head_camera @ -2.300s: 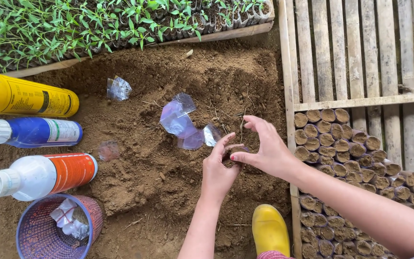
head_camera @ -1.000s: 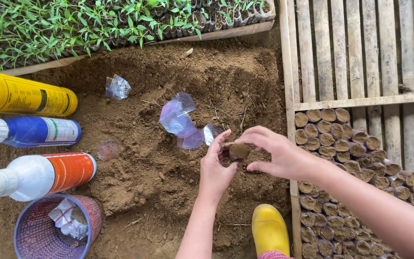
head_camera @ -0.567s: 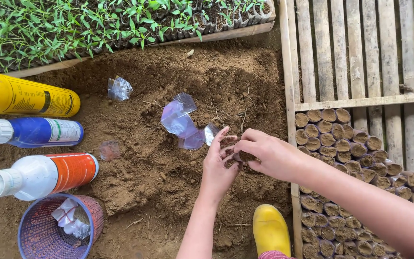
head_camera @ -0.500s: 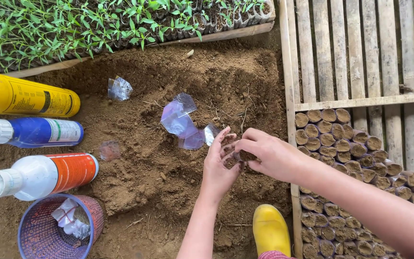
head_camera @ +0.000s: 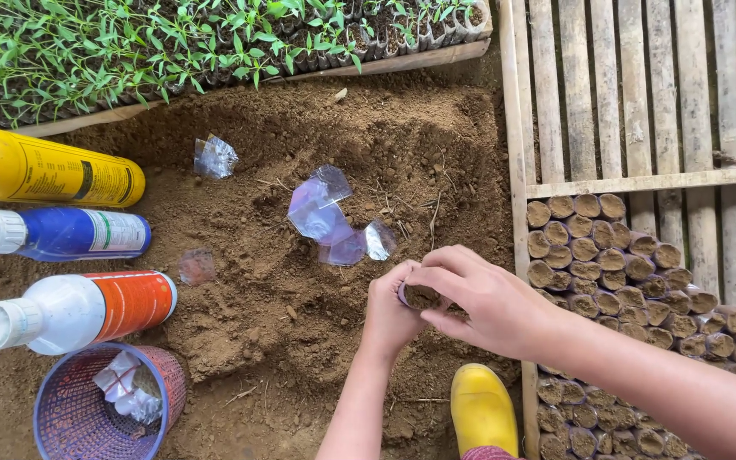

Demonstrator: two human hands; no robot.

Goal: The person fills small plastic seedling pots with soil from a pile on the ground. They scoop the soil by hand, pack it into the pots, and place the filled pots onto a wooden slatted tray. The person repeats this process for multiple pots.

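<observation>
Both hands have closed since earlier: left hand (head_camera: 392, 313) cups a soil-filled seedling bag (head_camera: 421, 296), right hand (head_camera: 479, 300) pinching its brown top beside the wooden rack (head_camera: 606, 111).

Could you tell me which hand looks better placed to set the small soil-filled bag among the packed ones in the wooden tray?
Probably the right hand: it lies nearer the slatted wooden tray, with fingers already on the small soil-filled plastic bag cupped by the left hand.

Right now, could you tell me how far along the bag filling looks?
Done: rows of filled bags are packed in the slatted wooden tray. In hand: the left hand grips a small soil-filled bag while the right hand presses its top. Left: empty plastic bags lie on the soil heap, and the tray's upper part is unfilled.
</observation>
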